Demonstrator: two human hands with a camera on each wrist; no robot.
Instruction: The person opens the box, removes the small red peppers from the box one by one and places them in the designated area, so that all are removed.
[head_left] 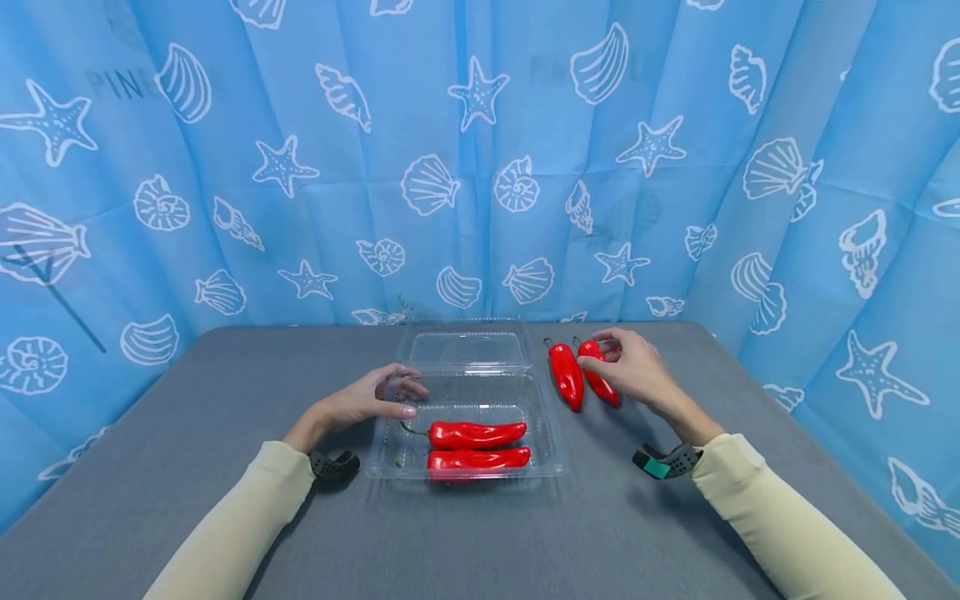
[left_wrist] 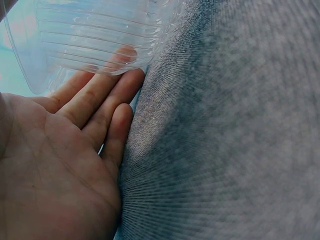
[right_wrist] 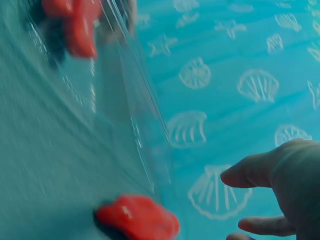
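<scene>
Two red peppers (head_left: 477, 435) lie side by side in the front half of a clear plastic clamshell box (head_left: 558, 469), whose lid (head_left: 465, 348) is folded back. At the box's left side is my left hand (head_left: 378, 393), its long fingers extended against the ribbed plastic wall (left_wrist: 100, 40) in the left wrist view. Right of the box, two more red peppers lie on the table, one nearer the box (head_left: 566, 377) and one farther right (head_left: 597, 375). My right hand (head_left: 633, 364) hovers over the farther one, thumb and fingers apart, gripping nothing visible.
A grey cloth-covered table (head_left: 465, 542) lies under everything. Behind it and along the sides hangs a blue curtain (head_left: 480, 242) with white shells and starfish. Dark bands (head_left: 335, 468) are worn on both wrists.
</scene>
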